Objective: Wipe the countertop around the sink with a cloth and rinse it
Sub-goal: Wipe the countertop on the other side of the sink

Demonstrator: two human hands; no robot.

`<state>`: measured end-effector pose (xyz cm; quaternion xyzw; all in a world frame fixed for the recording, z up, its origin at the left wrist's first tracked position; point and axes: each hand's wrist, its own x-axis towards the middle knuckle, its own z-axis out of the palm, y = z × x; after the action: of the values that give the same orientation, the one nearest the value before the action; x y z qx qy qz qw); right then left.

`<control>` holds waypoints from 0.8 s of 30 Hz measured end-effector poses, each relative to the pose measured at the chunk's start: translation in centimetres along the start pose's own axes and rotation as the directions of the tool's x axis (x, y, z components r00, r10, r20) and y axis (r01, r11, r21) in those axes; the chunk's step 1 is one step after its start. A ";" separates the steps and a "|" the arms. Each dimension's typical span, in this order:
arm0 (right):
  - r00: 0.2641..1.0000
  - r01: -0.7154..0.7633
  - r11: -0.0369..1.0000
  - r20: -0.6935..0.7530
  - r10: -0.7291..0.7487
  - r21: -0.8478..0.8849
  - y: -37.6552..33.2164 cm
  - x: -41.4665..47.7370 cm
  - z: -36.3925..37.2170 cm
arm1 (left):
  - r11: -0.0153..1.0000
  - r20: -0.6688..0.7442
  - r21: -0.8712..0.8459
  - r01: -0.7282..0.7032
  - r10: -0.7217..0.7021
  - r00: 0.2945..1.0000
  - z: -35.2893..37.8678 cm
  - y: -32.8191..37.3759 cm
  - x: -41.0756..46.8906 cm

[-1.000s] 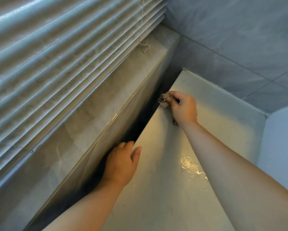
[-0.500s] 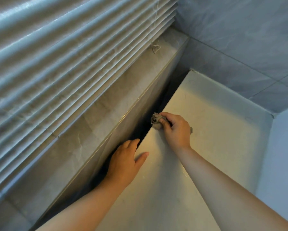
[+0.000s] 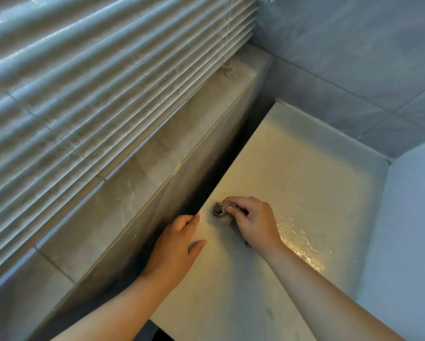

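Cloth [image 3: 218, 209], crumpled grey-brown, pinched in right grip [image 3: 254, 222] on pale beige stone table [image 3: 292, 168], near its left edge; left grip [image 3: 174, 244] released, flat just beside, leftward; wet patch [image 3: 300, 244] rightward.

the cloth [image 3: 220, 209] is a small, dark grey-brown rag, crumpled into a tight wad. i pinch it in my right hand [image 3: 254, 223] with my fingers curled over it, so only its bunched end shows past my fingertips. a scrap more peeks out under my wrist. it is pressed down on the countertop [image 3: 292, 178], close to that slab's left edge. the countertop is pale cream, smooth and matte, and runs away from me into a corner, with a low raised lip along its back and right sides. a streaky wet patch [image 3: 302, 244] glistens on it just right of my wrist.
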<state>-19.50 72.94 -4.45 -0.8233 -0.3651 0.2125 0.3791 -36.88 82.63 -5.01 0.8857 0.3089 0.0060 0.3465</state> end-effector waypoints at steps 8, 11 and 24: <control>0.944 -0.001 0.981 -0.324 0.065 0.194 -0.6 3.5 -8.6 | 0.996 -0.001 0.081 -0.022 0.022 1.000 0.0 0.5 0.0; 0.925 -0.080 0.987 -0.358 0.126 0.142 2.2 5.4 -10.1 | 0.993 -0.004 0.119 -0.021 0.022 1.000 0.2 0.6 0.1; 0.948 -0.174 0.984 -0.275 0.159 -0.031 4.3 -1.3 -3.6 | 0.984 -0.028 0.177 -0.031 0.036 0.999 0.5 1.6 -0.2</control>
<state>-16.17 68.34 -5.51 -0.8826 -0.2445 0.1187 0.3836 -36.07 81.28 -4.38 0.9178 0.2986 -0.0018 0.2617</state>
